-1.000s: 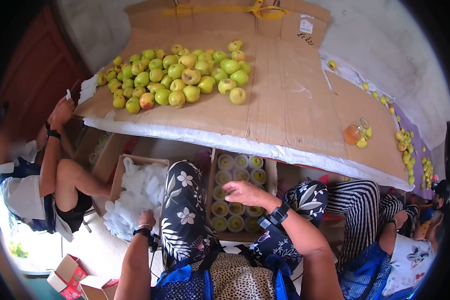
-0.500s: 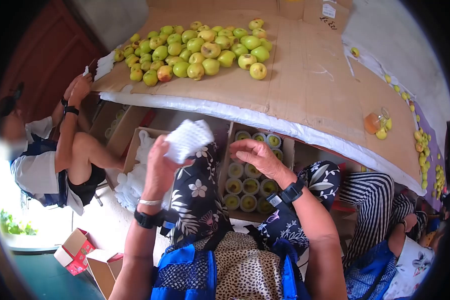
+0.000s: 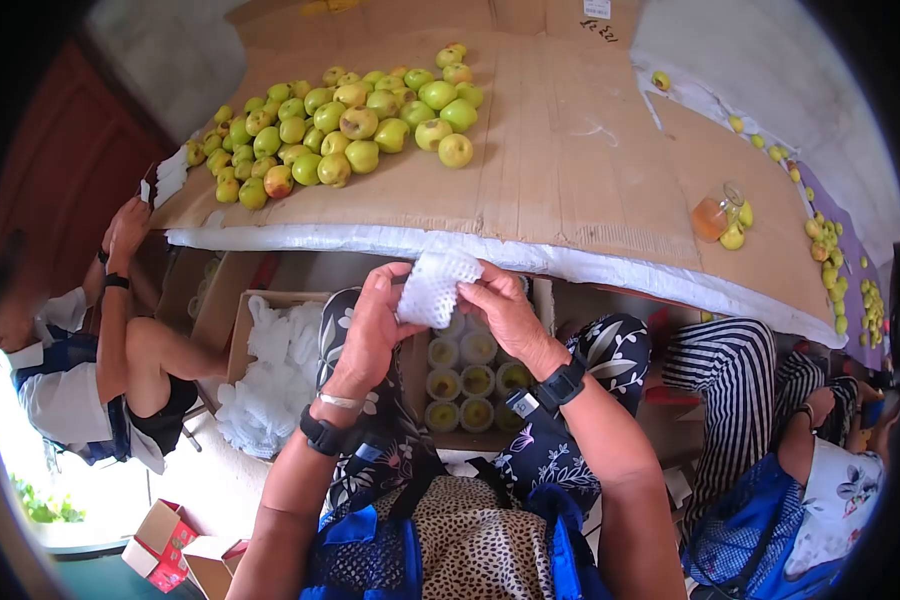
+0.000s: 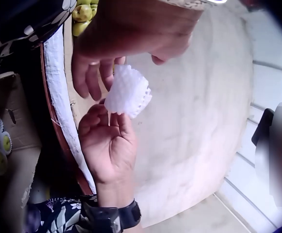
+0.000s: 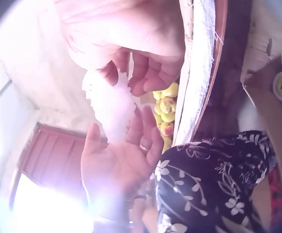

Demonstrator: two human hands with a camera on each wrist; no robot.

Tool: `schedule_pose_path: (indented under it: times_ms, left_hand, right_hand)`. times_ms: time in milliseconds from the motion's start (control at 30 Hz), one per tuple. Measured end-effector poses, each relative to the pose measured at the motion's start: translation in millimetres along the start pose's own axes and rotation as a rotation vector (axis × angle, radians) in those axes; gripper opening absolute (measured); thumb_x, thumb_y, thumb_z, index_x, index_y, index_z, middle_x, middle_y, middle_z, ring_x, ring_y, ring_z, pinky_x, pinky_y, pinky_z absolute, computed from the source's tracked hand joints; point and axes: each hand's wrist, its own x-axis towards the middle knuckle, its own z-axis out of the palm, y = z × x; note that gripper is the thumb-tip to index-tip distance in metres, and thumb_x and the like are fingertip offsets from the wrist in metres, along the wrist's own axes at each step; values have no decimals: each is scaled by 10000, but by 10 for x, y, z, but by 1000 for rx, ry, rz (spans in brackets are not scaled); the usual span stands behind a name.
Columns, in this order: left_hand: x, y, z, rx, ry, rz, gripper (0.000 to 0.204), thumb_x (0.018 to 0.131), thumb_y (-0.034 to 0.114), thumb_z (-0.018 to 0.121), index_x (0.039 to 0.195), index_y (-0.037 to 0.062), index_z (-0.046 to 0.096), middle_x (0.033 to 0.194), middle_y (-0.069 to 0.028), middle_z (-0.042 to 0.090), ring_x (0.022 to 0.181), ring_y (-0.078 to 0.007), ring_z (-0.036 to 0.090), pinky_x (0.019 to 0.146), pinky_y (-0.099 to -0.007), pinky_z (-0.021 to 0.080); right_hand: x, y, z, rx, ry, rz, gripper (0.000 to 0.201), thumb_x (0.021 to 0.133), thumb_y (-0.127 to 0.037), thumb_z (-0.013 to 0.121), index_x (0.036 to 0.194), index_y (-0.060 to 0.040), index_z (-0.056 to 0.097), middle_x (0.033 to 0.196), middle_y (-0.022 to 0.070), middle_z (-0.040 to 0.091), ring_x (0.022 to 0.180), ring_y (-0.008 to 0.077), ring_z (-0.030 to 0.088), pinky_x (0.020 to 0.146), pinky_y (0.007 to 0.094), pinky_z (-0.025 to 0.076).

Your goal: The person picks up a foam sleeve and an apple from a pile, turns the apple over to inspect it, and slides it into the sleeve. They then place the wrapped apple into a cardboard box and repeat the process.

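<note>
A white foam mesh fruit sleeve was held up between both hands, just below the white padded edge of the cardboard-covered table. It was pinched by the fingers of the left hand on one side and by those of the right hand on the other. Beneath the hands stood an open cardboard box of sleeved green apples, partly hidden by the sleeve and the wrists. To its left a cardboard box of loose white foam sleeves was seen. A heap of loose green-yellow apples lay on the table's far side, and a glass jar of amber liquid stood to the right.

Half a second before, the sleeve had been carried by the left hand alone, while the right hand hovered apart over the apple box; the two had since been brought together.

Free room was left on the bare cardboard between the heap and the jar.
</note>
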Motion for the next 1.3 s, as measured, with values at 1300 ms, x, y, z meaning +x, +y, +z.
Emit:
schedule_pose_path:
  times_ms: [1300]
  left_hand:
    - [269, -599, -499, 247, 33, 110, 309, 820, 85, 602, 1091, 88, 453, 898, -20, 588, 788, -78, 547, 671, -228, 447]
  right_hand:
    - [42, 343, -72, -1039, 27, -94, 192, 809, -160, 528, 876, 17, 557, 734, 140, 625, 655, 248, 616, 618, 347, 490]
